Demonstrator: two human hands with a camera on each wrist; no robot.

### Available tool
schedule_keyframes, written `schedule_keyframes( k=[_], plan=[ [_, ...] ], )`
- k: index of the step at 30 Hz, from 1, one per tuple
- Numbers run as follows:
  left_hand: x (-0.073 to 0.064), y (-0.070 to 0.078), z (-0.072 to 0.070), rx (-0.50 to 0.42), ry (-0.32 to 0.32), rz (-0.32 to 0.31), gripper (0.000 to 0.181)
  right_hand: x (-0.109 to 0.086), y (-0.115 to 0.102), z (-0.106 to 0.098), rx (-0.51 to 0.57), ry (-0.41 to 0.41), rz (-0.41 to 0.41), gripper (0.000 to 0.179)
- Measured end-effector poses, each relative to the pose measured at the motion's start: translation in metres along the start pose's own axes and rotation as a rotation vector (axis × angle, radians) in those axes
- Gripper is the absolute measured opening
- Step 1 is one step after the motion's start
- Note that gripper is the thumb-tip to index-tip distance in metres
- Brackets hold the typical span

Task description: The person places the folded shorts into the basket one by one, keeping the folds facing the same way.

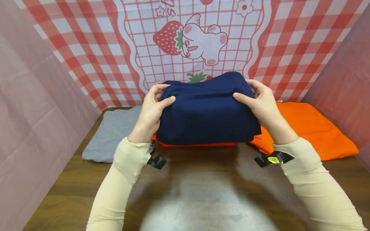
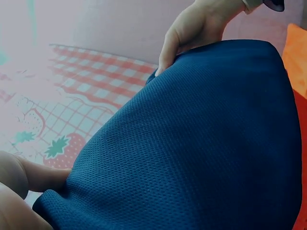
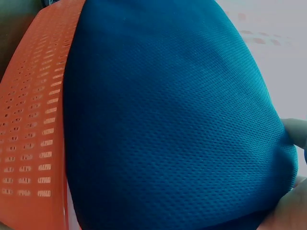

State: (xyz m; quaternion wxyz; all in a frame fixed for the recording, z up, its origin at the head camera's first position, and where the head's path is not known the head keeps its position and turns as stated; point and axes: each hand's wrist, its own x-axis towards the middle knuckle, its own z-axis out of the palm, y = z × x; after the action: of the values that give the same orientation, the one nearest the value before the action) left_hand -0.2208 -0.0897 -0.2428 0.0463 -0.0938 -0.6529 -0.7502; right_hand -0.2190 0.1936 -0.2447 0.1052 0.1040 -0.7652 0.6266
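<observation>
A folded navy cloth (image 1: 206, 115) with a fine mesh texture hangs between both hands, held by its upper corners. My left hand (image 1: 151, 109) pinches the left corner, thumb on the near face and fingers behind. At the opposite corner, my right hand (image 1: 264, 106) grips in the same way. Below and behind the cloth is a red perforated basket (image 3: 29, 139); only a strip of its rim (image 1: 198, 144) shows in the head view. The cloth hides most of that basket. In the left wrist view, the right hand (image 2: 196, 26) holds the cloth's far edge.
Folded grey fabric (image 1: 112, 131) lies on the wooden table (image 1: 208, 199) at the left. Orange fabric (image 1: 315, 131) lies at the right. A checked strawberry-print curtain (image 1: 101, 48) hangs behind, with pink cloth walls (image 1: 37, 96) on both sides.
</observation>
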Motion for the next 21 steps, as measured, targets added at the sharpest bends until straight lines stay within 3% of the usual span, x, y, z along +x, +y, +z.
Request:
schedule_keyframes(
  k=[9, 21],
  plan=[
    [0.008, 0.002, -0.007, 0.036, 0.032, 0.029, 0.035, 0.012, -0.002, 0.006, -0.116, 0.036, -0.019, 0.049],
    [0.02, -0.008, -0.011, 0.052, 0.101, 0.024, 0.034, 0.026, 0.004, 0.012, -0.142, 0.062, -0.006, 0.05]
  ],
)
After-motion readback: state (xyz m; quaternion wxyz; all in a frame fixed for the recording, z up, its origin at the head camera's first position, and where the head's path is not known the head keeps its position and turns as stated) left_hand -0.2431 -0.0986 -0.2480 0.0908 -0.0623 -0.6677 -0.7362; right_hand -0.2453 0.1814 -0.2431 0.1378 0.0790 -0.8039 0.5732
